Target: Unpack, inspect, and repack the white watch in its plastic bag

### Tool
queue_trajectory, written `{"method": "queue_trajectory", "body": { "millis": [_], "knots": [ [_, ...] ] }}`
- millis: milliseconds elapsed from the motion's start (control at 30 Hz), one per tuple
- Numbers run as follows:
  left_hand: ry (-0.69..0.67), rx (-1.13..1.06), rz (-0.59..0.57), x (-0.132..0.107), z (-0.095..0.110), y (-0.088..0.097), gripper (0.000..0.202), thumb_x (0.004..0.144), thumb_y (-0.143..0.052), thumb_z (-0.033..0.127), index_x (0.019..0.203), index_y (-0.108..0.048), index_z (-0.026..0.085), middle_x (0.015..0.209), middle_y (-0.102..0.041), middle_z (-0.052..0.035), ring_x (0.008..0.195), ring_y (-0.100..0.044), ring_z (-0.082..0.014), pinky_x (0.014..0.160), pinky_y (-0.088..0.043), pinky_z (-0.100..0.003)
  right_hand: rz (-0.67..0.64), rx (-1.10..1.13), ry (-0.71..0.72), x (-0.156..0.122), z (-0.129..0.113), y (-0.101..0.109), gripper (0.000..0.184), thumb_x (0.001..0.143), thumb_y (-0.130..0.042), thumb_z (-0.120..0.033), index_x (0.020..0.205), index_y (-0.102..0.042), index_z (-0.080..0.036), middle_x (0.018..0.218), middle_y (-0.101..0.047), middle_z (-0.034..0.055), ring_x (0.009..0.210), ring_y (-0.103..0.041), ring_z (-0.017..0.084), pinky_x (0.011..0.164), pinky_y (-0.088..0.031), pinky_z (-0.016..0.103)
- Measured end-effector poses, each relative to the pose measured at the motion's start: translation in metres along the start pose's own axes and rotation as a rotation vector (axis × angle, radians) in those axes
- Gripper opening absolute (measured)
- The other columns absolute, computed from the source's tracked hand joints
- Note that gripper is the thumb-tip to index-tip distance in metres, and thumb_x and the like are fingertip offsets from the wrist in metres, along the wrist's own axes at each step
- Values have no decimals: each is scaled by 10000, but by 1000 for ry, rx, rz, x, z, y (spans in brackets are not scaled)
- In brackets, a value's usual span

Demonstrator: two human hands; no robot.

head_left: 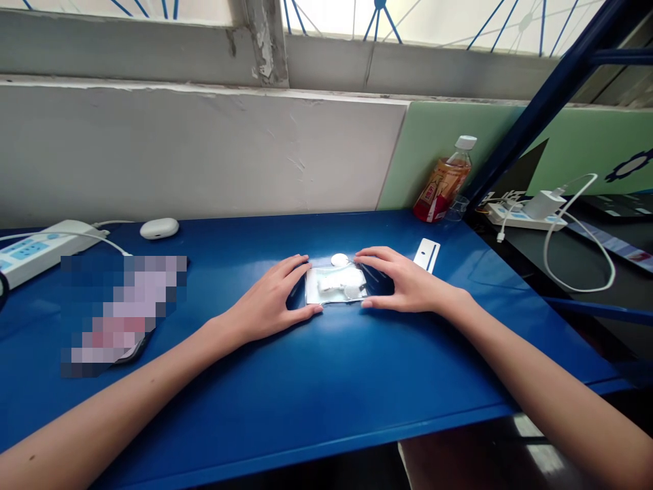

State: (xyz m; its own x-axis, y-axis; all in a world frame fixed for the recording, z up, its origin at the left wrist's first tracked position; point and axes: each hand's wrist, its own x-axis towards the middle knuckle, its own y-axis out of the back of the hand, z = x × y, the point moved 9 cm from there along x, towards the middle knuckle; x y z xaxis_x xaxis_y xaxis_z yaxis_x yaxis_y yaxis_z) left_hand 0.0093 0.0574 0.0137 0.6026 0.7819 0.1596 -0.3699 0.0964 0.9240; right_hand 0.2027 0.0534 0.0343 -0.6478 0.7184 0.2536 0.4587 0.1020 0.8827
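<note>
A small clear plastic packet (334, 286) with white contents lies flat on the blue desk (347, 367); I cannot tell exactly what is inside it. My left hand (275, 296) holds its left edge, fingertips at the far corner and thumb at the near one. On the opposite side my right hand (403, 279) grips the right edge in the same way, thumb toward me. Just beyond the packet's far edge is a small round white piece (339, 260). A white flat card with slots (426, 255) lies behind my right hand, partly covered by it.
At the left are a phone with a blurred screen (127, 306), a white earbud case (159, 229) and a power strip (45, 248). A drink bottle (445, 180) stands at the back right, near a blue metal post (535, 95). Another power strip (525, 216) with a charger and cable sits beyond.
</note>
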Motion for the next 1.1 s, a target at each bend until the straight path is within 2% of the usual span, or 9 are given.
{"method": "queue_trajectory", "body": {
  "millis": [100,233,333,467,567,667,800,933,1100],
  "knots": [
    [-92,-38,59,-2,8,6,729,861,-630,633,1428,-513,190,1490,-505,-148,1369,-479,-342,1113,-430,-500,-15,-16,51,-2,-5,2,765,777,-754,-559,1429,-522,-234,1438,-537,169,1314,-516,358,1049,-471,541],
    [-194,-47,101,-5,18,11,559,919,-614,525,1362,-583,186,1370,-623,-131,1259,-590,-304,1045,-496,-455,18,-34,114,-3,-11,1,554,871,-686,-482,1354,-600,-226,1356,-616,156,1224,-593,319,992,-510,503],
    [-237,-33,162,-5,21,16,388,999,-510,414,1299,-641,206,1301,-678,-103,1187,-646,-276,1012,-511,-446,101,-38,152,-2,-17,4,403,925,-630,-438,1261,-668,-220,1238,-689,144,1110,-654,297,923,-539,478],
    [-223,-56,301,-8,20,25,358,1043,-407,372,1211,-696,242,1128,-760,-57,943,-741,-224,916,-556,-399,264,48,168,-3,-32,14,243,954,-598,-350,1130,-729,-244,1088,-750,102,965,-708,249,811,-576,403],
    [-210,-76,413,-13,20,32,345,1048,-403,365,1165,-696,226,1037,-779,-50,865,-748,-206,824,-580,-345,359,214,89,-4,-32,18,175,937,-619,-305,1045,-739,-238,984,-772,71,834,-722,205,740,-591,350],
    [-225,-112,475,-16,24,36,282,1028,-482,332,1243,-622,213,1099,-758,-59,929,-741,-191,841,-579,-309,373,401,-79,-2,-17,12,179,892,-672,-325,1026,-719,-217,861,-767,43,710,-705,180,662,-592,320],
    [-255,-83,357,-11,32,27,457,958,-619,353,1370,-514,187,1321,-644,-116,1192,-639,-229,1023,-518,-361,354,485,-207,0,3,3,234,883,-672,-338,1073,-683,-203,802,-743,25,695,-693,175,654,-582,312],
    [-190,-55,181,-2,28,12,651,914,-656,440,1457,-442,151,1480,-496,-159,1354,-500,-280,1114,-448,-420,354,323,-200,2,8,2,200,920,-612,-298,1088,-661,-201,849,-738,44,750,-687,192,705,-573,343],
    [-96,-64,8,3,16,-4,729,932,-572,554,1513,-402,147,1563,-407,-147,1464,-351,-315,1176,-360,-481,307,97,-95,3,3,2,247,967,-547,-317,1146,-669,-200,1164,-714,126,1075,-658,271,942,-539,467]
  ]
}}
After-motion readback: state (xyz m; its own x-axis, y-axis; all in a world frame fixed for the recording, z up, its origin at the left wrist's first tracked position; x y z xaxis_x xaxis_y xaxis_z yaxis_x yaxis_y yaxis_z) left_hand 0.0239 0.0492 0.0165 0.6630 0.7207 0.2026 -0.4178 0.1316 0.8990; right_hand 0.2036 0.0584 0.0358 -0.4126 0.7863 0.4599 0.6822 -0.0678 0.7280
